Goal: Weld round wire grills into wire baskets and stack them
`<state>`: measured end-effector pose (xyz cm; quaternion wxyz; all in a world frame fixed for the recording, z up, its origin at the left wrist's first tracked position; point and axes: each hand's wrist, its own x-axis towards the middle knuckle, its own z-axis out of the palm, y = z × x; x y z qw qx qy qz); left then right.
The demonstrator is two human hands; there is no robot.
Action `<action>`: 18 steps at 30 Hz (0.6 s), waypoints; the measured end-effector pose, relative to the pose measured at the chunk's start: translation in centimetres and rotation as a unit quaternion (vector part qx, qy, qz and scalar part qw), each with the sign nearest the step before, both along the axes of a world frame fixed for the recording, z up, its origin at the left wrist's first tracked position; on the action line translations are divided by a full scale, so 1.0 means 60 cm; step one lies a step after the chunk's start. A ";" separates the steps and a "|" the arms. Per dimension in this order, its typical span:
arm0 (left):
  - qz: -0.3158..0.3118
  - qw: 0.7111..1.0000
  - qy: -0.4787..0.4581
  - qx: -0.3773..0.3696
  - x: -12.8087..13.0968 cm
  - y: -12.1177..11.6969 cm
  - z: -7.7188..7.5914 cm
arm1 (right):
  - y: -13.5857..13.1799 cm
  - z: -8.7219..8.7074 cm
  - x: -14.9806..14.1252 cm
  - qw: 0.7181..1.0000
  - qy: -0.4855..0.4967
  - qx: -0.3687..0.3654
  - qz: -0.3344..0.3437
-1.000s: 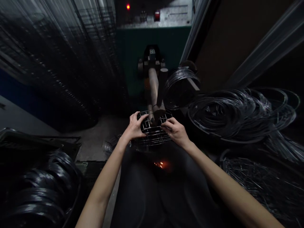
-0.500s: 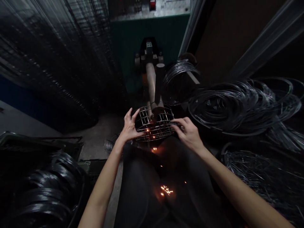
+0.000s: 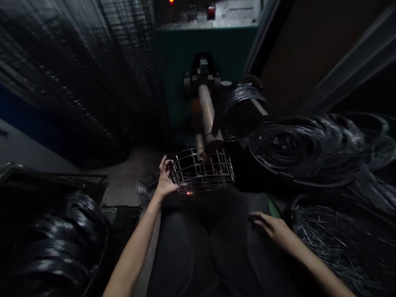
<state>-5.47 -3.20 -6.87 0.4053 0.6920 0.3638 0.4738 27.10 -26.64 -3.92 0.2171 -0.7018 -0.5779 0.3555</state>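
A round wire cage (image 3: 202, 179) with open mesh sits around the tips of the welding machine's electrode arms (image 3: 208, 113). My left hand (image 3: 166, 181) grips the cage's left side, its fingers bent at the upper rim and the thumb lower down. Away from the cage, my right hand (image 3: 274, 230) is over my right thigh. Its fingers are loosely bent, and I see nothing held in them. A small orange glow shows at the cage's lower left edge.
Coils of wire (image 3: 287, 144) are heaped in a round tub at the right. Below them is a bin of loose wire pieces (image 3: 334, 239). Wire rings (image 3: 62, 247) fill a container at lower left. Stacked wire mesh (image 3: 77, 74) stands at upper left.
My right hand has let go of the cage and moved right and down toward my thigh. The spray of sparks has died down to a small glow. The left hand keeps its hold.
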 end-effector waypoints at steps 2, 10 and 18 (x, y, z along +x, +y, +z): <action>-0.024 0.996 0.045 0.068 -0.011 -0.030 0.021 | 0.021 0.051 -0.022 0.997 0.063 -0.016 -0.036; -0.094 0.944 0.266 0.171 0.027 -0.103 0.098 | 0.155 0.157 -0.146 0.985 0.129 -0.071 0.089; -0.062 0.954 0.257 0.140 0.038 -0.104 0.088 | 0.145 0.125 -0.155 0.917 -0.258 0.189 0.240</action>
